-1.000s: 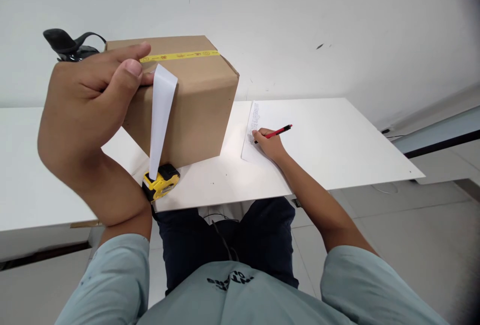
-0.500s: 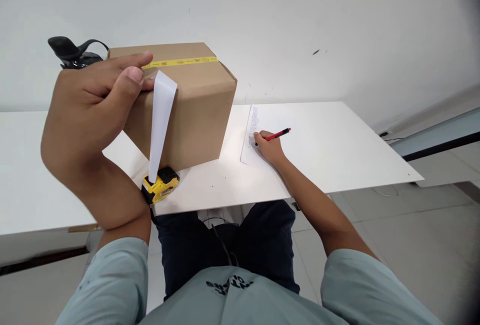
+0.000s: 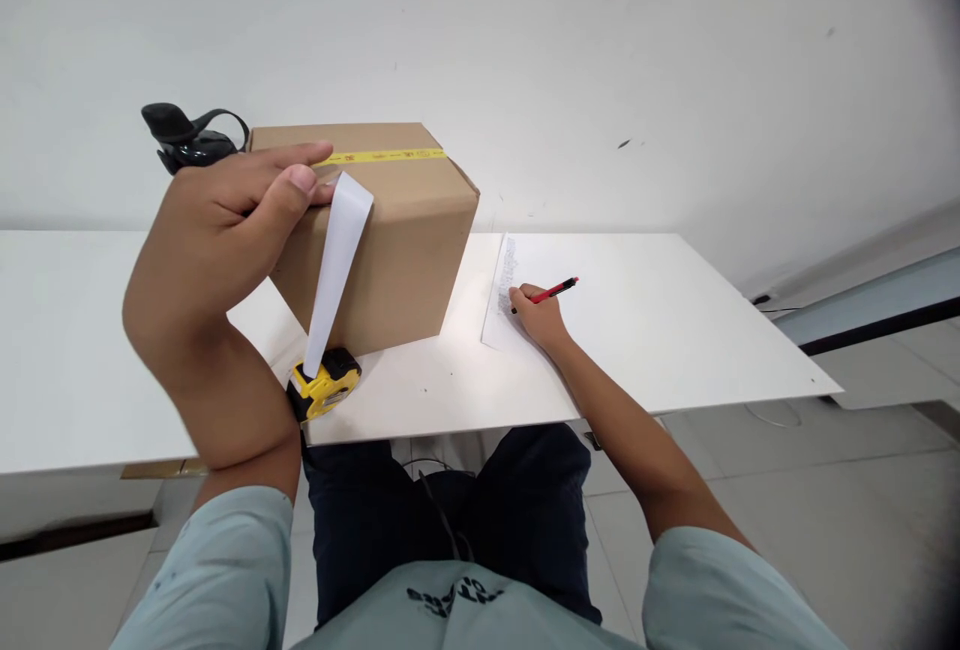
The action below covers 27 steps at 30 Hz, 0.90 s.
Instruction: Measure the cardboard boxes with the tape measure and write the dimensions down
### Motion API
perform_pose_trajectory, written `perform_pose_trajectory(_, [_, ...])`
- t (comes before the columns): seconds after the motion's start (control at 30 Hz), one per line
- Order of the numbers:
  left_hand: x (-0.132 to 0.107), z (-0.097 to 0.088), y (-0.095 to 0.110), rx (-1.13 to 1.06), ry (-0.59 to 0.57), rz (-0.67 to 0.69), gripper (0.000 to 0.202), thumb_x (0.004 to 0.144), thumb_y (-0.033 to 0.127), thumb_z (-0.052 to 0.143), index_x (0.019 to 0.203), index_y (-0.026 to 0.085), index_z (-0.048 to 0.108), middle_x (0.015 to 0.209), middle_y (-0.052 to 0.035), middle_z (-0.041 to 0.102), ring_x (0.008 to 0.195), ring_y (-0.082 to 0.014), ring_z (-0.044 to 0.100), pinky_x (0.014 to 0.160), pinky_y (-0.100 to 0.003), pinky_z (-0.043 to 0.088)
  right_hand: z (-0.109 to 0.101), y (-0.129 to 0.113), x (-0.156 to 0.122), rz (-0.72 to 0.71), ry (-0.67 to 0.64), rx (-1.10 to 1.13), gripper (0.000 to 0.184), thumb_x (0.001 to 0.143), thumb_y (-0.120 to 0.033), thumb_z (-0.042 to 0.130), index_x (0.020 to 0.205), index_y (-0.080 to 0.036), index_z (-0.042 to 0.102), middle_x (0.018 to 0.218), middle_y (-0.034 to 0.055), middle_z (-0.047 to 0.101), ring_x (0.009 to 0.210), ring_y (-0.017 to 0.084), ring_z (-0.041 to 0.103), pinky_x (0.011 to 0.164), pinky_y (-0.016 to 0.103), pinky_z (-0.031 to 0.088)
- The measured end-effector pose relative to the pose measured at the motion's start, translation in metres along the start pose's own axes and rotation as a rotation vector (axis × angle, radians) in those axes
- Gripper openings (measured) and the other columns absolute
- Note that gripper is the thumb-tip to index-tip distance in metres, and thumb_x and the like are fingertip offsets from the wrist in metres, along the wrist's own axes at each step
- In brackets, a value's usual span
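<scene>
Two hands are busy here, both our own. Our left hand (image 3: 217,250) is raised at the near left, its grip closed thumb against forefinger on the end of a white tape blade (image 3: 337,270), pressing it to the top near edge of the cardboard box (image 3: 405,240). From there the blade runs down the box's near face to the yellow tape measure case (image 3: 324,385), which lies on the counter (image 3: 675,310) just at the foot of the box. Our right hand (image 3: 536,315) rests to the right of the box on a sheet of paper (image 3: 496,315), its grip narrow around a red pen (image 3: 551,291) whose tip meets the page. So far the blade is drawn out over the full height of that face, and a small block of writing fills the sheet's far left corner. Below the pen the page looks bare, though its right edge is hard to tell from the white counter. A strip of yellow tape (image 3: 382,157) seals the box top, and a black object (image 3: 187,135) stands behind the box at the far left.
</scene>
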State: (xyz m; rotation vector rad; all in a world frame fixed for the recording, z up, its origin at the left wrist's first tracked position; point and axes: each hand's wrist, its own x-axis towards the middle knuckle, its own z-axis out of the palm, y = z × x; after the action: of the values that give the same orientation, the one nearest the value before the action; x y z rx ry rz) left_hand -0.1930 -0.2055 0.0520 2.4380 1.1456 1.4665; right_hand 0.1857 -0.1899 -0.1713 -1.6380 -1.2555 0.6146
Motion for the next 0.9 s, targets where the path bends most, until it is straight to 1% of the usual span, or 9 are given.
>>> perform_pose_trajectory(0.07, [0.0003, -0.0007, -0.0011, 0.005, -0.006, -0.002, 0.03, 0.109, 0.029, 0.058, 0.102, 0.028, 0.086, 0.122, 0.0118, 0.085, 0.131, -0.0199, 0.077, 0.108, -0.034, 0.064, 0.0004, -0.0009, -0.0006, 0.006, 0.003, 0.008, 0.043, 0.079, -0.059, 0.059, 0.06, -0.027, 0.036, 0.059, -0.0019, 0.041, 0.066, 0.016, 0.041, 0.064, 0.033, 0.038])
perform_pose_trajectory(0.17, [0.0006, -0.0006, -0.0027, -0.011, 0.018, 0.015, 0.027, 0.107, 0.028, 0.061, 0.1, 0.031, 0.087, 0.12, 0.0133, 0.085, 0.127, -0.0203, 0.078, 0.106, -0.035, 0.065, 0.0005, -0.0023, -0.0014, 0.016, 0.024, 0.017, 0.042, 0.078, -0.06, 0.058, 0.061, -0.027, 0.036, 0.06, -0.002, 0.041, 0.068, 0.016, 0.042, 0.065, 0.033, 0.037])
perform_pose_trajectory(0.27, [0.0006, 0.0004, -0.0037, -0.036, 0.043, 0.017, 0.026, 0.106, 0.028, 0.063, 0.098, 0.034, 0.088, 0.118, 0.0126, 0.086, 0.125, -0.0219, 0.08, 0.105, -0.035, 0.066, -0.0004, -0.0031, -0.0015, 0.032, 0.041, 0.019, 0.042, 0.078, -0.06, 0.057, 0.062, -0.028, 0.035, 0.06, -0.0024, 0.041, 0.068, 0.016, 0.041, 0.066, 0.033, 0.037])
perform_pose_trajectory(0.4, [0.0003, 0.001, -0.0036, -0.035, 0.043, -0.002, 0.027, 0.106, 0.03, 0.063, 0.098, 0.034, 0.088, 0.119, 0.0117, 0.086, 0.126, -0.0233, 0.079, 0.105, -0.036, 0.066, -0.0014, -0.0038, -0.0011, 0.047, 0.019, 0.022, 0.042, 0.077, -0.059, 0.059, 0.062, -0.028, 0.036, 0.059, -0.0028, 0.04, 0.068, 0.016, 0.04, 0.066, 0.033, 0.038])
perform_pose_trajectory(0.57, [0.001, 0.0007, -0.0017, -0.047, 0.035, -0.012, 0.027, 0.106, 0.029, 0.064, 0.096, 0.036, 0.088, 0.12, 0.0123, 0.086, 0.127, -0.0251, 0.079, 0.108, -0.041, 0.066, -0.0017, -0.0054, -0.0018, 0.063, 0.01, 0.031, 0.04, 0.076, -0.056, 0.058, 0.061, -0.027, 0.036, 0.061, -0.0023, 0.043, 0.068, 0.016, 0.042, 0.067, 0.033, 0.038])
perform_pose_trajectory(0.63, [0.0013, 0.0008, -0.0009, -0.052, 0.04, -0.01, 0.026, 0.105, 0.028, 0.064, 0.095, 0.035, 0.087, 0.118, 0.0117, 0.086, 0.126, -0.0251, 0.079, 0.11, -0.042, 0.064, -0.002, -0.0061, -0.002, 0.072, 0.016, 0.033, 0.038, 0.076, -0.053, 0.058, 0.06, -0.027, 0.036, 0.061, -0.0025, 0.043, 0.067, 0.015, 0.042, 0.067, 0.033, 0.038])
perform_pose_trajectory(0.73, [0.0013, 0.0012, 0.0001, -0.039, 0.036, -0.016, 0.025, 0.105, 0.027, 0.064, 0.095, 0.032, 0.086, 0.117, 0.0108, 0.086, 0.127, -0.0232, 0.079, 0.113, -0.041, 0.062, -0.0025, -0.0069, -0.0022, 0.077, 0.027, 0.037, 0.035, 0.077, -0.051, 0.056, 0.059, -0.027, 0.038, 0.061, -0.0024, 0.043, 0.067, 0.015, 0.043, 0.068, 0.033, 0.039])
perform_pose_trajectory(0.83, [0.0008, 0.0015, 0.0014, -0.035, 0.039, -0.022, 0.025, 0.104, 0.026, 0.063, 0.094, 0.029, 0.086, 0.117, 0.0105, 0.087, 0.127, -0.0224, 0.078, 0.113, -0.04, 0.061, -0.0025, -0.0072, -0.0024, 0.077, 0.044, 0.035, 0.034, 0.079, -0.05, 0.056, 0.06, -0.026, 0.04, 0.06, -0.0027, 0.042, 0.067, 0.015, 0.042, 0.067, 0.032, 0.038])
perform_pose_trajectory(0.9, [0.0006, 0.0015, 0.0021, -0.037, 0.039, -0.02, 0.026, 0.104, 0.026, 0.062, 0.094, 0.029, 0.086, 0.119, 0.0117, 0.086, 0.128, -0.0221, 0.078, 0.112, -0.04, 0.061, -0.0023, -0.0072, -0.0027, 0.076, 0.045, 0.032, 0.035, 0.079, -0.05, 0.057, 0.059, -0.027, 0.039, 0.059, -0.003, 0.041, 0.066, 0.015, 0.04, 0.066, 0.032, 0.037])
